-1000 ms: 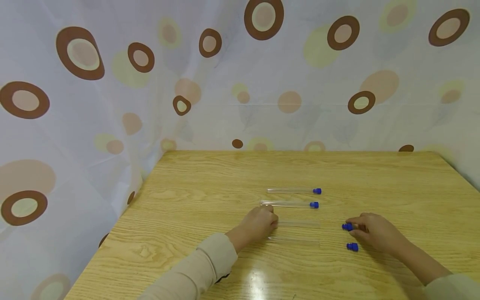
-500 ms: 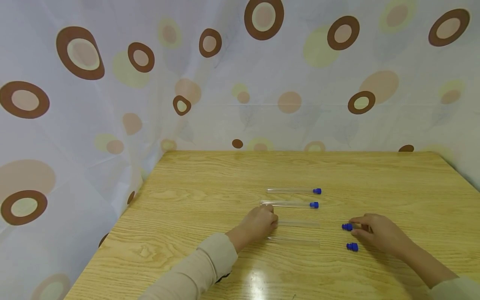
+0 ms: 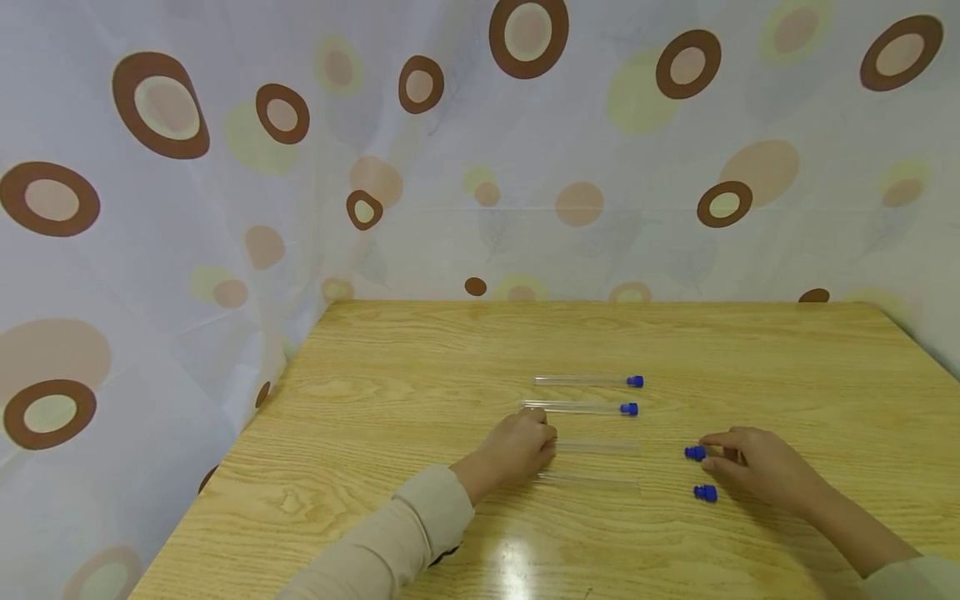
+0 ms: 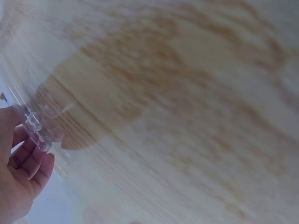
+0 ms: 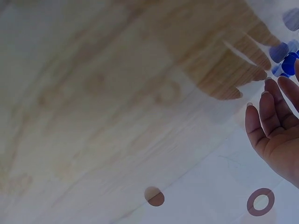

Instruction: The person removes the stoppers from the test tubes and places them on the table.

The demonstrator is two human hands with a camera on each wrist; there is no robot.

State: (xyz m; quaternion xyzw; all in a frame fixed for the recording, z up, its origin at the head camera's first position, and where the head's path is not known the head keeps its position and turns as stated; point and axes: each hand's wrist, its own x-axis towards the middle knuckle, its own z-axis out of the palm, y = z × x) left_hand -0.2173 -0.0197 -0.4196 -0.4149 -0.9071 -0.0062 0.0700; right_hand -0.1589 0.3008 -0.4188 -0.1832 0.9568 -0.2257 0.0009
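Note:
My left hand (image 3: 517,446) holds the left end of a clear test tube (image 3: 597,447), which lies uncapped on the table. In the left wrist view, rounded tube ends (image 4: 33,122) show at its fingertips. Another uncapped test tube (image 3: 588,479) lies just nearer. My right hand (image 3: 765,467) is beside a blue cap (image 3: 695,453), thumb and forefinger loosely apart around the cap's right end; whether they touch it is hard to tell. A second blue cap (image 3: 705,493) lies slightly nearer on the table.
Beyond the left hand lie two clear tubes with blue caps in their right ends, one capped tube (image 3: 573,407) nearer and the other capped tube (image 3: 581,381) farther back. A patterned curtain (image 3: 450,167) hangs behind the wooden table (image 3: 412,358).
My right hand has drawn back slightly to the right, its forefinger no longer over the cap, which stays in place. My left hand and the tubes look unmoved.

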